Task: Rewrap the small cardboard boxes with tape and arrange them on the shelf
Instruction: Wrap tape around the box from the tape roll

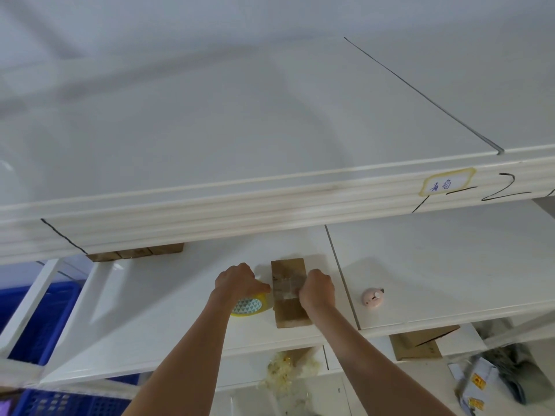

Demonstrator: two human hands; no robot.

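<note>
A small flat cardboard box (289, 313) lies on the white middle shelf (420, 265), with clear tape stretched across its middle. My left hand (237, 280) grips a yellow tape roll (250, 304) with a teal triangle pattern just left of the box. My right hand (316, 288) has its fingers curled on the taped band at the box's right edge. Further back on the same shelf, a row of small cardboard boxes (135, 253) sits partly hidden under the upper shelf's front edge.
A small pink cutter (373, 296) lies on the shelf to the right. The upper shelf (240, 199) overhangs close above. Below are crumpled tape scraps (282, 370), a flattened carton (420, 343) and plastic bags (495, 376). Blue crates (39, 319) stand at the left.
</note>
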